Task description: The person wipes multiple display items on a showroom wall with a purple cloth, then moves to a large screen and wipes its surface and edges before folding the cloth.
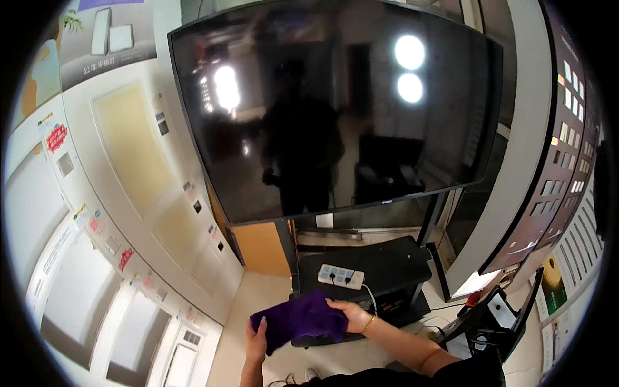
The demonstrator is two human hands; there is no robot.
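Observation:
A purple cloth stretches between my two hands, in front of the black TV stand shelf. My left hand pinches its left end with the thumb on top. At the other end, my right hand grips the cloth, and a gold bracelet circles that wrist. Behind the cloth, a white power strip lies on the black shelf with two black plugs in it. Above stands a large dark television, its glossy screen reflecting a person and bright lights.
White display panels with small fittings line the left side. To the right stand a white pillar and a dark board of switch samples. An open black case sits low at right, with cables on the floor nearby.

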